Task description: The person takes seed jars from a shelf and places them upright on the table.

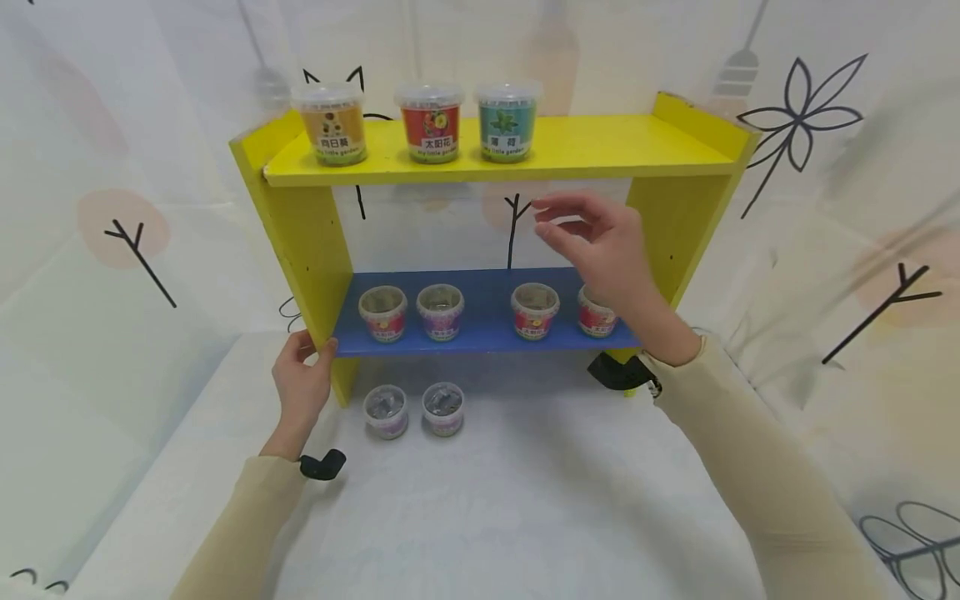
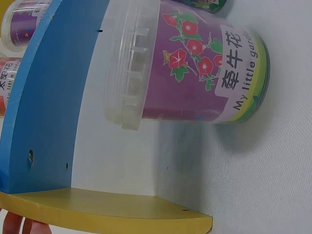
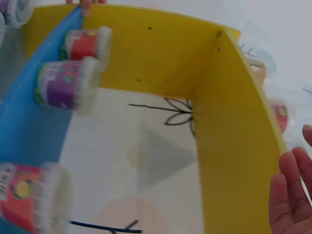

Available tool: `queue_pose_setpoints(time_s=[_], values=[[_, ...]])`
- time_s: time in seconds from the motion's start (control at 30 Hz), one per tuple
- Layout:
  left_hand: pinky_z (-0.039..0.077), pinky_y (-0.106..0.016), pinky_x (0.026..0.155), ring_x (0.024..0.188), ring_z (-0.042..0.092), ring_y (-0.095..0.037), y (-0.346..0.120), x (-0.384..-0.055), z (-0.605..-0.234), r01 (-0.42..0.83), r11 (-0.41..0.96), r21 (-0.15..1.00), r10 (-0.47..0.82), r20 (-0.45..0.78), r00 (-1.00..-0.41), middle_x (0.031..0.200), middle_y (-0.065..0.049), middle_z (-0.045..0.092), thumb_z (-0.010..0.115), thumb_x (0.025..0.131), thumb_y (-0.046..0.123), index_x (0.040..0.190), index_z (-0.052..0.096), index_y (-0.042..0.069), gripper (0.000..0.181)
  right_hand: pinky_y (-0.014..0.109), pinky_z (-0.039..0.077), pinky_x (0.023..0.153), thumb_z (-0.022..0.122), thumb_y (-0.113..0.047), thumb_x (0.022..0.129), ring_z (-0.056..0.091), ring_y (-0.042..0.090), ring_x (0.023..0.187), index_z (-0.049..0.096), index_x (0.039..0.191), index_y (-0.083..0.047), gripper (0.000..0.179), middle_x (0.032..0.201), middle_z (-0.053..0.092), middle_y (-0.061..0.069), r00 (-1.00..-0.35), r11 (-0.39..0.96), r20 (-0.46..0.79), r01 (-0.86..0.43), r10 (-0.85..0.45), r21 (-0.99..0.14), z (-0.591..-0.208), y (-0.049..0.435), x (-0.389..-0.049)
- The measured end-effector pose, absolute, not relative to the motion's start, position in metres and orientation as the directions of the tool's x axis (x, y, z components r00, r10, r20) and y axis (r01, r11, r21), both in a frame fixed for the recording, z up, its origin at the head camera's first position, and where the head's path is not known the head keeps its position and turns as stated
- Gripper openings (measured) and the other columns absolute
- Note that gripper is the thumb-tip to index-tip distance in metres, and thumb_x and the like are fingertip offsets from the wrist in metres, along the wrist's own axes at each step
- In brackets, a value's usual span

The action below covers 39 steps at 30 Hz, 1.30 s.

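Observation:
My left hand [image 1: 302, 379] grips the left side of a yellow and blue shelf [image 1: 480, 340], its thumb at the front corner of the blue board. My right hand [image 1: 609, 250] is raised in front of the gap below the yellow top board [image 1: 600, 150]. Its fingers bend loosely, thumb and fingertips apart, with nothing between them. On the top board stand a yellow cup [image 1: 332, 125], a red cup [image 1: 431, 125] and a teal cup [image 1: 507, 125]. Along the blue board are a purple cup [image 1: 441, 313] and red cups [image 1: 535, 312], the rightmost partly hidden by my right hand.
Two purple-labelled cups, a left one [image 1: 387, 412] and a right one [image 1: 443, 410], stand on the white table [image 1: 510, 517] below the blue board. A patterned cloth [image 1: 135, 275] hangs behind the shelf. The yellow right side panel [image 1: 678, 217] rises beside my right wrist.

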<state>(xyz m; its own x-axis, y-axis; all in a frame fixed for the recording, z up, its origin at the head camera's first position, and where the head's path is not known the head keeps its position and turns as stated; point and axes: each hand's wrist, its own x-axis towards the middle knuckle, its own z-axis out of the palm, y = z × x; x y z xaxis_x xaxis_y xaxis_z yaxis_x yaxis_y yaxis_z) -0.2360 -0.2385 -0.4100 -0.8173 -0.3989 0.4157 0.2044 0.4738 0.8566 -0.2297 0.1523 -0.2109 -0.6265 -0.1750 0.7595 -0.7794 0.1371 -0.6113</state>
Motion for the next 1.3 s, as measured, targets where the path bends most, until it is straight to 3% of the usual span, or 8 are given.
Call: queue_pose_setpoints(time_s=[0.1, 0.33, 0.6, 0.97, 1.3], values=[[0.047, -0.048, 0.103, 0.119, 0.056, -0.028, -0.239, -0.236, -0.411, 0.204, 0.47, 0.859, -0.4, 0.414, -0.818, 0.119, -0.013, 0.061, 0.065, 0.097, 0.029, 0.126, 0.059, 0.004, 0.039, 0.026, 0.056, 0.087, 0.071, 0.002, 0.089, 0.066, 0.021, 0.099, 0.069, 0.117, 0.002, 0.028, 0.112, 0.07, 0.011, -0.602, 0.138, 0.784, -0.798, -0.15, -0.586, -0.193, 0.154, -0.229], [0.047, -0.048, 0.103, 0.119, 0.057, -0.028, -0.238, -0.236, -0.41, 0.2, 0.468, 0.861, -0.404, 0.41, -0.818, 0.119, -0.013, 0.06, 0.065, 0.098, 0.028, 0.126, 0.059, 0.004, 0.038, 0.029, 0.052, 0.097, 0.071, -0.001, 0.089, 0.062, 0.022, 0.111, 0.068, 0.119, 0.0, 0.03, 0.125, 0.065, 0.008, -0.614, 0.188, 0.782, -0.785, -0.11, -0.59, -0.161, 0.156, -0.233], [0.047, -0.049, 0.103, 0.12, 0.057, -0.029, -0.237, -0.236, -0.407, 0.198, 0.474, 0.858, -0.405, 0.412, -0.816, 0.119, -0.014, 0.061, 0.065, 0.098, 0.028, 0.126, 0.059, 0.004, 0.038, 0.028, 0.043, 0.107, 0.074, -0.01, 0.089, 0.052, 0.014, 0.126, 0.061, 0.132, -0.003, 0.045, 0.141, 0.056, 0.001, -0.625, 0.332, 0.768, -0.76, -0.138, -0.559, -0.137, 0.156, -0.245], [0.048, -0.046, 0.102, 0.12, 0.057, -0.027, -0.238, -0.236, -0.409, 0.186, 0.475, 0.86, -0.41, 0.404, -0.818, 0.12, -0.013, 0.061, 0.065, 0.098, 0.029, 0.126, 0.059, 0.004, 0.038, 0.026, 0.033, 0.113, 0.075, -0.016, 0.09, 0.041, 0.014, 0.136, 0.046, 0.148, -0.013, 0.065, 0.153, 0.041, -0.004, -0.719, 0.448, 0.653, -0.678, -0.238, -0.583, -0.121, 0.146, -0.268], [0.047, -0.047, 0.103, 0.12, 0.056, -0.028, -0.236, -0.235, -0.407, 0.175, 0.464, 0.868, -0.417, 0.389, -0.821, 0.12, -0.013, 0.061, 0.066, 0.097, 0.028, 0.126, 0.059, 0.004, 0.038, 0.024, 0.032, 0.113, 0.073, -0.021, 0.092, 0.037, 0.011, 0.139, 0.053, 0.142, -0.011, 0.054, 0.157, 0.034, -0.004, -0.767, 0.536, 0.593, -0.616, -0.243, -0.577, -0.111, 0.138, -0.268]])
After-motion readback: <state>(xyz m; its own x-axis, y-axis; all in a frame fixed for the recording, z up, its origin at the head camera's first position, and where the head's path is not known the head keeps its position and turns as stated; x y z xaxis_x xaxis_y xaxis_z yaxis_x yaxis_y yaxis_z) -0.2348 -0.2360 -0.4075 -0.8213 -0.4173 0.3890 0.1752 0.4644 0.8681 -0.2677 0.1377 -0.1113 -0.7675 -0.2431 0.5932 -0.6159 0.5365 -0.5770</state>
